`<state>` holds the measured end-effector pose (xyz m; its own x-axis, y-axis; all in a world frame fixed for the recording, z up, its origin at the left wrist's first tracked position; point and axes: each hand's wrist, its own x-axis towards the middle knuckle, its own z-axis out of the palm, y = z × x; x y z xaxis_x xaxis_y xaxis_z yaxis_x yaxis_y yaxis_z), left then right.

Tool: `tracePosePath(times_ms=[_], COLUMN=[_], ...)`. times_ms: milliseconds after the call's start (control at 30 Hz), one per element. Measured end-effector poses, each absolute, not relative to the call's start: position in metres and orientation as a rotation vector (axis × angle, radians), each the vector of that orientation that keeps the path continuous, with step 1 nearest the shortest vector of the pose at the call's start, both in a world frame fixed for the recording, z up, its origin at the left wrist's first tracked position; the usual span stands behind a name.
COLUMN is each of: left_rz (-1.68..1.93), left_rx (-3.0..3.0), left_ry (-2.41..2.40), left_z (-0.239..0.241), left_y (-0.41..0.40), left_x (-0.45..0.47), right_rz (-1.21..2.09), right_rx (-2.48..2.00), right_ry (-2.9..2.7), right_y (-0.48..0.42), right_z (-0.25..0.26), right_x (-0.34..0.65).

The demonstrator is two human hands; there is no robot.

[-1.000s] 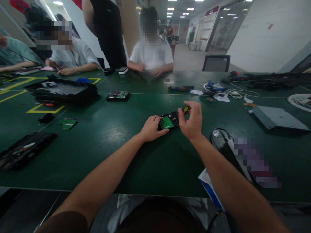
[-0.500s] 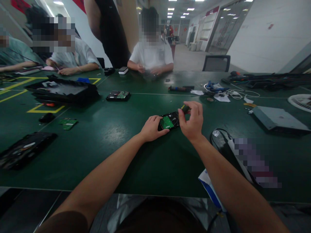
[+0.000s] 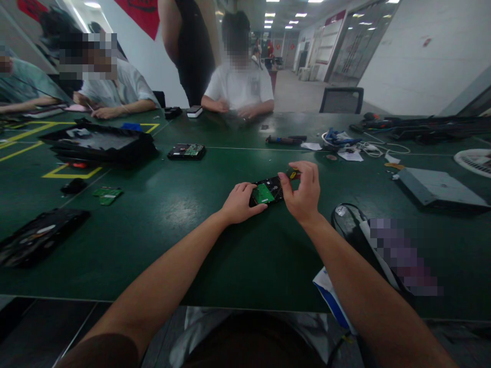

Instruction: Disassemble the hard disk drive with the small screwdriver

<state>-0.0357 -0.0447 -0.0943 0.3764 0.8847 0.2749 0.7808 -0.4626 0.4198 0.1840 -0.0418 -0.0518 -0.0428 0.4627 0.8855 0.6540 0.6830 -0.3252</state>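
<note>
A black hard drive [image 3: 274, 186] with a green circuit board [image 3: 263, 193] on its upper face lies on the dark green table. My left hand [image 3: 242, 203] grips its left end, the thumb along the near edge and the fingers over the far side. At the drive's right end, my right hand [image 3: 303, 191] pinches a screwdriver [image 3: 293, 174] by its dark and yellow handle, between thumb and fingers. The screwdriver's tip is hidden behind the hand, so I cannot tell whether it touches the drive.
Another drive [image 3: 186, 151] lies farther off, with a black tray [image 3: 99, 143] to its left. A loose green circuit board [image 3: 107, 194] is at left. A grey metal box [image 3: 441, 188] and cables [image 3: 341, 137] are at right. Several people [image 3: 238, 84] are across the table.
The screwdriver handle has turned in my right fingers, showing more yellow, and the thumb has shifted slightly left. My left hand and the drive stay put. A standing person behind has moved right.
</note>
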Motion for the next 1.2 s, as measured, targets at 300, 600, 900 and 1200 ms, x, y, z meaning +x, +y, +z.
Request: tracePosePath(times_ms=[300, 600, 900, 1200], left_rz=[0.714, 0.705, 0.695, 0.703], left_rx=[2.423, 2.412, 2.403, 2.42], left_ry=[1.488, 1.485, 1.49, 1.486], left_z=[-0.0968, -0.0964, -0.0955, -0.0946], left_y=[-0.0441, -0.0437, -0.0441, -0.045], left_x=[-0.036, -0.0359, -0.0361, -0.0357], right_rz=[-0.132, -0.143, -0.214, 0.0], right_rx=[-0.911, -0.917, -0.925, -0.945], right_ry=[-1.678, -1.703, -1.638, -1.695], right_y=[-0.0405, -0.0408, -0.0391, -0.04], right_z=[-0.0571, -0.0568, -0.0534, -0.0613], right_x=[0.1823, 0.1828, 0.1852, 0.1842])
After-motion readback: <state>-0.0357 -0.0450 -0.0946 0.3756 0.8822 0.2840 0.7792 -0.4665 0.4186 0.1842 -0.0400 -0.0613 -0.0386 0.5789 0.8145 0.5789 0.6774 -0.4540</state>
